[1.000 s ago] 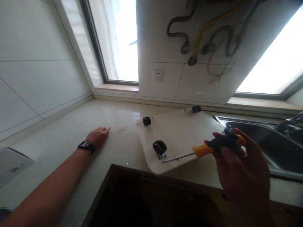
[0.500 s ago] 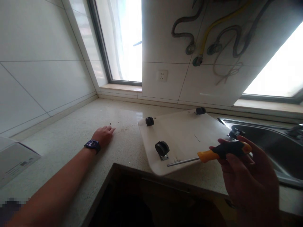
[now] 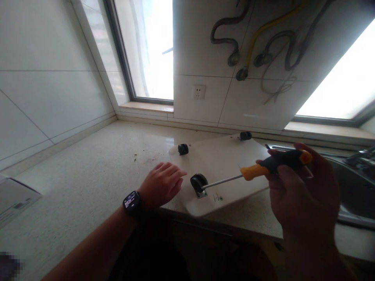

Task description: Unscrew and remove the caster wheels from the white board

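My right hand (image 3: 304, 195) is clenched round the orange-and-black-handled screwdriver (image 3: 263, 168), its metal tip at the black caster wheel (image 3: 198, 182) on the near corner of the flat white board (image 3: 228, 160). My left hand (image 3: 162, 185) lies open at the board's left edge on the speckled stone bench (image 3: 96, 164).

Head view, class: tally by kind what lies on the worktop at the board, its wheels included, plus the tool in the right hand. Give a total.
castor wheels in view: 3
white board: 1
screwdriver: 1
Total: 5
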### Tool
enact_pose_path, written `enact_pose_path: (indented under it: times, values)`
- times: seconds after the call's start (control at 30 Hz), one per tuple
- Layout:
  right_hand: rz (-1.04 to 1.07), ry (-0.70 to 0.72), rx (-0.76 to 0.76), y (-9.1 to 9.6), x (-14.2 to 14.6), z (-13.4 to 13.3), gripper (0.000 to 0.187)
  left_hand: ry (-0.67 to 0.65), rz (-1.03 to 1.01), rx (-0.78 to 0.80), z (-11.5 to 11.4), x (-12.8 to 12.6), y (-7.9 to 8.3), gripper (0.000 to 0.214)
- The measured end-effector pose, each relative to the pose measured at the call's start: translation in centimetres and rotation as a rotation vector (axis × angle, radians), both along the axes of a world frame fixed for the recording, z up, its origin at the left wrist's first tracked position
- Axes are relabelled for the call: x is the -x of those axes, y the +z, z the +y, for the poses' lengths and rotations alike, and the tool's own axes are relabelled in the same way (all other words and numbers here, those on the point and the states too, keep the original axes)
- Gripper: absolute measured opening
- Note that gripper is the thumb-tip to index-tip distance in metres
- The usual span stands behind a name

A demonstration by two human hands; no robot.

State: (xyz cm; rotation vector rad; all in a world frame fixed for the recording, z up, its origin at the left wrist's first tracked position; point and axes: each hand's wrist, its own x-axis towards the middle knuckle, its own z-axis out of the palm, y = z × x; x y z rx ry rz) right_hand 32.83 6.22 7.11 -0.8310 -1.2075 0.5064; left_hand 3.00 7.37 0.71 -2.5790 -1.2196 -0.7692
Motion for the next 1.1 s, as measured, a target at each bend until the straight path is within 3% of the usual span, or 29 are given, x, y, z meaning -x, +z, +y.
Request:
enact_pose_path:
  times: [0.17, 0.27, 0.57, 0.83, 1.1]
  values:
    - [0.021, 0.032, -0.104, 1.7, 1.3, 1.3, 0.047, -0.070, -0.242, 0.246, 0.2, -2.6, -1.2, 0.024]
    - [-0.032, 0.087, -0.148, 2.0, 1.8, 1.8, 0.049, -0.097, -0.349, 0.336, 0.3, -3.0, -1.4, 0.037]
    - [-0.281, 0.253, -0.176, 3.2, 4.0, 2.0, 0.056, -0.175, -0.273, 0.467, 1.7, -3.8, -0.5, 0.064]
    - [-0.692, 0.318, -0.152, 3.7, 6.2, 2.5, 0.065, -0.234, -0.532, 0.455, 1.8, -2.6, 0.2, 0.032]
    - [-0.847, 0.252, -0.260, 4.2, 7.9, 2.1, 0.056, -0.338, -0.660, 0.609, 1.3, -2.6, -0.7, 0.021]
